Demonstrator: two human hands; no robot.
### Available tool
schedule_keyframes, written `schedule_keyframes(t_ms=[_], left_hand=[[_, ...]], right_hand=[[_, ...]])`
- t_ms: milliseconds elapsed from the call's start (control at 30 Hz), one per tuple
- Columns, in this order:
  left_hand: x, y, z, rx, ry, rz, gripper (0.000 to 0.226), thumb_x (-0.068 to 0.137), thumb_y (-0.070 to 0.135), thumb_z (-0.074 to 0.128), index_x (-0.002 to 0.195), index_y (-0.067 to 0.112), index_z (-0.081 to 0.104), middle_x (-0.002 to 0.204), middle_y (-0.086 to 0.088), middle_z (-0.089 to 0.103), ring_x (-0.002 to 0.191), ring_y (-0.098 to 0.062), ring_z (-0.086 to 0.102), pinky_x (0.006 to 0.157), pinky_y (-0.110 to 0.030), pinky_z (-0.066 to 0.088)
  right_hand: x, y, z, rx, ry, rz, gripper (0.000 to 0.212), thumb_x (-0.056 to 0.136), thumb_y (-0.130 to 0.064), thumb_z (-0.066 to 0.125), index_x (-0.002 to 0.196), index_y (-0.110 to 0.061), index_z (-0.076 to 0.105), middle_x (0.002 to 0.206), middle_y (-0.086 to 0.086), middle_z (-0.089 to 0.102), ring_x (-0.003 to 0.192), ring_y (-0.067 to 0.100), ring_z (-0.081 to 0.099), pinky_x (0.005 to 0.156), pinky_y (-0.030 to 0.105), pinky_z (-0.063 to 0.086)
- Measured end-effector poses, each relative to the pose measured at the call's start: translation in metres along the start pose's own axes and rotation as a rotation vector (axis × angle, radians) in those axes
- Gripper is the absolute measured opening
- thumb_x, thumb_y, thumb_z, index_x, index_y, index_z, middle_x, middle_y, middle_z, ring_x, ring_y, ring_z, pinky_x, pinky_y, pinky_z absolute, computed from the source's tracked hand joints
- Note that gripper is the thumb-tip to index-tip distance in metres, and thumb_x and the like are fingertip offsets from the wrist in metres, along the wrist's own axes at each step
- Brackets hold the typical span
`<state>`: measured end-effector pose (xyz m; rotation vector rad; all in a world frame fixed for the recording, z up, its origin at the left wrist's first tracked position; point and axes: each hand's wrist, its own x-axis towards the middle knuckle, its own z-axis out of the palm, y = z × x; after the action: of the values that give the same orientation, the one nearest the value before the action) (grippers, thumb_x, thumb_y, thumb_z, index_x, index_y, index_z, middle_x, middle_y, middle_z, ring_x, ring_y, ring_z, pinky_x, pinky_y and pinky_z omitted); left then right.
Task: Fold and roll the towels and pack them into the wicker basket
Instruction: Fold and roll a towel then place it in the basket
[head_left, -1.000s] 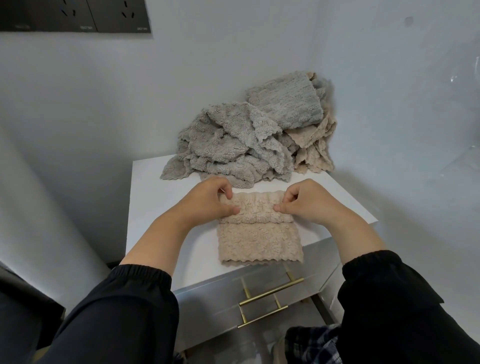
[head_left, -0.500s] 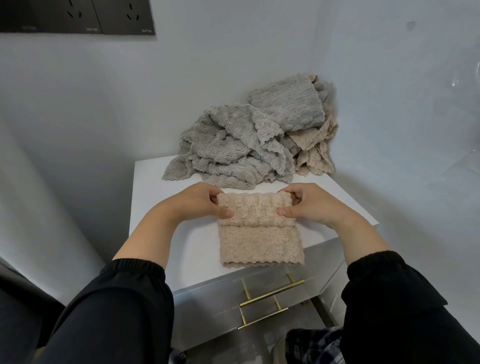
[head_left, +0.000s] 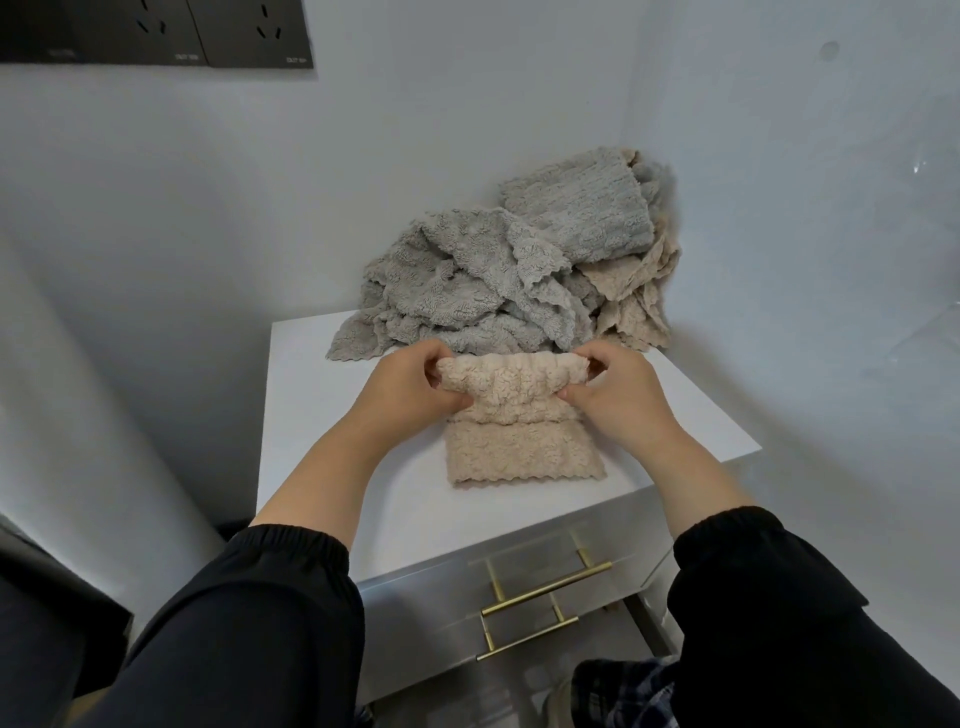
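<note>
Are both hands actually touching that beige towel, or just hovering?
Touching. The head view shows the left hand and right hand each gripping one end of the beige towel at its rolled part, fingers curled round it.

Soft, cool, dim light is falling evenly, casting faint shadows; the wide lens is bending lines near the edges.

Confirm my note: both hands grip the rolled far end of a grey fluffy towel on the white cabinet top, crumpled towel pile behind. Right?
Wrong colour: in the head view, the left hand and right hand grip the rolled far end of a beige fluffy towel on the white cabinet top, crumpled towel pile behind.
</note>
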<state>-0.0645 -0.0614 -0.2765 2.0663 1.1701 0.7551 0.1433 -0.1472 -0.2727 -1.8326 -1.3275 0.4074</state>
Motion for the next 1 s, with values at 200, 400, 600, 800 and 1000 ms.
schedule_keyframes(t_ms=[200, 400, 600, 800, 1000], left_hand=[[-0.001, 0.000, 0.005, 0.042, 0.044, 0.079, 0.035, 0.068, 0.010, 0.081, 0.092, 0.015, 0.055, 0.079, 0.009, 0.056, 0.078, -0.014, 0.051, 0.067, -0.026, 0.039], [-0.003, 0.003, -0.007, -0.008, -0.099, 0.051, 0.043, 0.066, 0.020, 0.086, 0.097, 0.019, 0.057, 0.089, 0.008, 0.056, 0.078, -0.003, 0.048, 0.064, -0.012, 0.036], [-0.009, 0.010, -0.009, -0.034, -0.131, 0.044, 0.041, 0.070, 0.034, 0.082, 0.097, 0.015, 0.058, 0.089, 0.014, 0.054, 0.076, 0.002, 0.046, 0.060, -0.008, 0.034], [-0.012, 0.016, -0.007, -0.093, -0.125, 0.133, 0.029, 0.089, 0.042, 0.060, 0.071, 0.019, 0.062, 0.093, 0.001, 0.062, 0.084, -0.011, 0.056, 0.084, -0.038, 0.047], [-0.012, 0.027, -0.001, 0.003, -0.202, 0.135, 0.025, 0.074, 0.032, 0.079, 0.072, 0.015, 0.059, 0.106, 0.005, 0.063, 0.101, -0.005, 0.055, 0.083, -0.021, 0.040]], right_hand=[[-0.002, -0.001, -0.001, -0.078, 0.018, -0.082, 0.025, 0.078, -0.004, 0.072, 0.088, -0.022, 0.058, 0.093, -0.004, 0.056, 0.090, 0.014, 0.048, 0.070, 0.026, 0.032], [-0.001, 0.000, -0.017, -0.049, -0.139, -0.036, 0.029, 0.072, -0.014, 0.080, 0.088, -0.028, 0.060, 0.099, -0.005, 0.060, 0.095, 0.012, 0.053, 0.075, 0.025, 0.036], [-0.006, -0.005, -0.023, 0.024, -0.159, -0.040, 0.019, 0.076, -0.036, 0.076, 0.082, -0.023, 0.065, 0.092, -0.009, 0.062, 0.088, 0.006, 0.053, 0.069, 0.023, 0.036], [-0.007, -0.006, -0.022, 0.045, -0.140, -0.085, 0.032, 0.085, -0.043, 0.064, 0.074, -0.014, 0.069, 0.090, -0.004, 0.064, 0.092, 0.009, 0.057, 0.080, 0.028, 0.037], [-0.009, -0.010, -0.023, -0.057, -0.254, -0.024, 0.026, 0.080, -0.032, 0.074, 0.068, -0.011, 0.062, 0.099, 0.000, 0.067, 0.097, 0.011, 0.058, 0.077, 0.018, 0.039]])
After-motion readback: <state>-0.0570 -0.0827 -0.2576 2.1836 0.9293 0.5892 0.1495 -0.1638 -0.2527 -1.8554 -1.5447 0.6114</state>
